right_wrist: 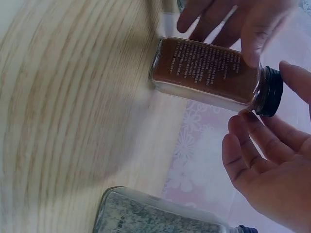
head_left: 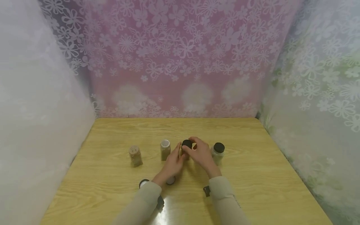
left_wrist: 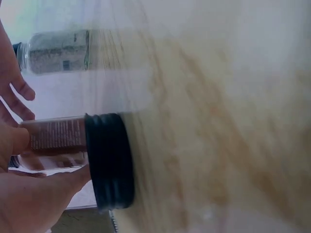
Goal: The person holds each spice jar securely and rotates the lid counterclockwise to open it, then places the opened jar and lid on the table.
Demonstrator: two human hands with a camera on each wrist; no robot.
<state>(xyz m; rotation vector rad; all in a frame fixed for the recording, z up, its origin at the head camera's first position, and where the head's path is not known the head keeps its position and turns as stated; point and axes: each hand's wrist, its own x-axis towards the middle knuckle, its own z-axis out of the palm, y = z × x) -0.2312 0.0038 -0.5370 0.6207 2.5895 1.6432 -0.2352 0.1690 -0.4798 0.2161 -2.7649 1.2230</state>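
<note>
Your left hand (head_left: 172, 164) grips the brown jar (right_wrist: 204, 70), roughly upright over the middle of the bench (head_left: 261, 175); your right hand (head_left: 202, 154) pinches its black cap (right_wrist: 273, 92). If that left grip slackens under any twisting, the smooth glass could turn or tip. Swing the left hand outward and you could knock the white-topped jar (head_left: 165, 152) just beside it. Reddish-brown filling shows in the jar you hold; the speckled jar (right_wrist: 160, 214), on your right, contains greyish-green flecks and is also capped.

White print (right_wrist: 200, 60) on the bottle (right_wrist: 208, 77), apparently illegible.
</note>
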